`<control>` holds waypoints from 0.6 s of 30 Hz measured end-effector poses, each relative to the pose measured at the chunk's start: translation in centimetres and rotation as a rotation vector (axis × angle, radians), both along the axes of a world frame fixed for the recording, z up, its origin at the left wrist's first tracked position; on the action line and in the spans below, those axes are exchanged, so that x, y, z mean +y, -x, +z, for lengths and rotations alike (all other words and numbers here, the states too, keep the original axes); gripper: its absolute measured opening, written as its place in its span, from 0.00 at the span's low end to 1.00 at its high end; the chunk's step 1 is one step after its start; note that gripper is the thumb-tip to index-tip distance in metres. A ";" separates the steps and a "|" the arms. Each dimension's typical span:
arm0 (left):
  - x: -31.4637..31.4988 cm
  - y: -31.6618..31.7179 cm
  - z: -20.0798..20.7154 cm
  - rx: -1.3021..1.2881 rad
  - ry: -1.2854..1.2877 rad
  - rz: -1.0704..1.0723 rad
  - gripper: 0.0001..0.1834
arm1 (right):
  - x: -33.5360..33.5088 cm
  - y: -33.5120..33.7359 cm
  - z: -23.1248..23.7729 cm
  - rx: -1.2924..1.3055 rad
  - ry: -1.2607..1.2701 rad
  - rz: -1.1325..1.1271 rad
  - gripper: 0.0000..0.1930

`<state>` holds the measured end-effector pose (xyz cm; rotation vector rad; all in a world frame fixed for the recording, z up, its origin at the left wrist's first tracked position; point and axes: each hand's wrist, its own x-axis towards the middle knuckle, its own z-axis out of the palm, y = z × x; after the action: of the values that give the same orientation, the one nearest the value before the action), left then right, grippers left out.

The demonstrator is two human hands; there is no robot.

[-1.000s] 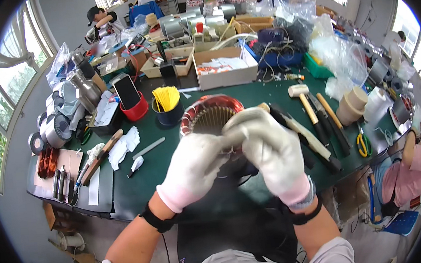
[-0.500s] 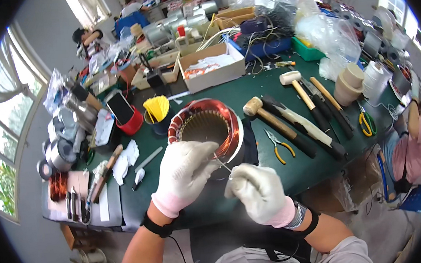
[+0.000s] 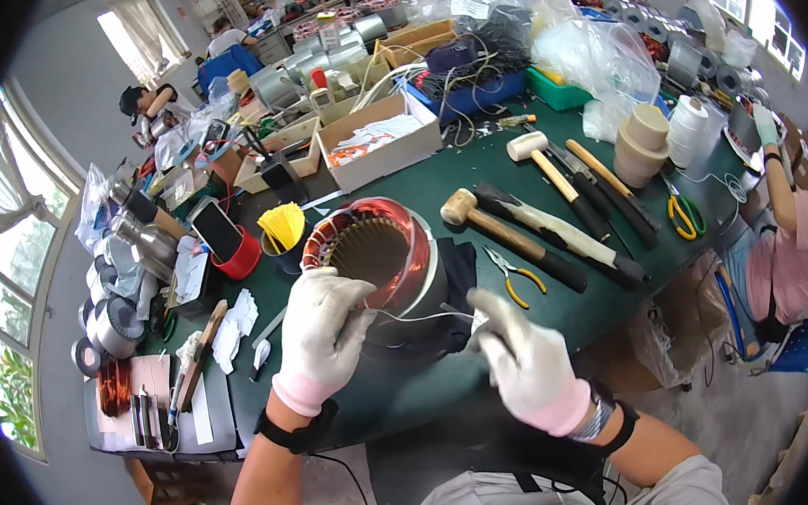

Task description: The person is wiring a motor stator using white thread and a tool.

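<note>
A motor stator [image 3: 433, 283] with copper windings [image 3: 414, 236] stands on the green bench in front of me. My left hand [image 3: 320, 330], in a white glove, is at its near left rim, thumb and forefinger curled in close to the windings around a thin white cord [image 3: 414, 318]. That cord runs slack across the stator's near side to my right hand [image 3: 532, 366]. There the gloved thumb and fingers close on its other end, slightly blurred. Whatever lies under the right fingertips is partly hidden.
Right of the stator lie yellow-handled pliers [image 3: 512, 277], a wooden mallet [image 3: 506, 225], a white-headed mallet [image 3: 549, 170] and scissors [image 3: 684, 214]. To its left are a cup of yellow strips [image 3: 283, 232] and a red holder with a phone [image 3: 238, 256]. Another person [image 3: 792, 241] sits at right.
My right hand has moved right and slightly down, and its fingers have spread a little. The cord now hangs in a longer, slacker line. My left hand has shifted slightly left. The view has turned.
</note>
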<state>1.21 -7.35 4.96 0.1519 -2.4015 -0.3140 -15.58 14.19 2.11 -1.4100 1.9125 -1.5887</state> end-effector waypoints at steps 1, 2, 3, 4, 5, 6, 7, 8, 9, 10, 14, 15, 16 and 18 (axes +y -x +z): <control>-0.1 0.0 0.0 0.006 0.015 0.001 0.20 | -0.3 -0.7 0.5 0.062 0.038 0.023 0.17; -0.1 0.0 0.2 0.009 0.020 0.011 0.20 | -1.3 -1.1 0.3 0.215 0.140 0.030 0.13; -0.1 0.1 0.4 0.026 0.027 -0.003 0.20 | -2.2 -1.4 0.3 0.331 0.124 0.033 0.10; -0.1 0.2 0.6 0.043 0.034 -0.018 0.19 | -3.0 -1.7 0.3 0.447 0.110 0.035 0.07; -0.1 0.2 0.8 0.040 0.039 -0.024 0.19 | -4.1 -1.7 -0.2 0.549 0.076 0.035 0.05; -0.2 0.2 1.0 0.044 0.045 -0.020 0.19 | -4.6 -1.6 -0.3 0.554 0.083 0.037 0.05; -0.3 0.2 1.2 0.000 0.035 -0.037 0.20 | -4.9 -1.4 -0.4 0.578 0.088 0.044 0.05; -0.4 0.0 1.4 -0.046 0.027 -0.045 0.22 | -5.3 -1.3 -0.3 0.601 0.097 0.058 0.04; -0.7 0.1 1.7 -0.059 0.044 -0.064 0.23 | -5.1 -1.3 0.7 0.582 0.002 0.130 0.05; -0.9 0.0 2.3 -0.055 0.052 -0.058 0.23 | -5.3 -0.9 1.1 0.587 0.010 0.133 0.05; -2.1 0.8 4.0 -0.237 -0.043 -0.069 0.21 | -6.1 -0.3 1.1 0.284 0.008 0.273 0.10; -3.1 0.9 4.0 -0.325 -0.018 -0.155 0.21 | -6.3 -0.5 1.1 0.314 -0.023 0.214 0.10; -3.8 0.8 4.3 -0.414 0.006 -0.240 0.22 | -6.4 -0.7 1.2 0.343 -0.055 0.156 0.10; -3.5 0.9 4.7 -0.533 0.021 -0.200 0.28 | -5.4 -0.5 1.7 0.590 0.057 0.004 0.08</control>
<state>0.29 -10.87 9.64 -0.0205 -2.9560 -0.3758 -15.07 8.83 3.84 -2.0805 2.1654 -1.3241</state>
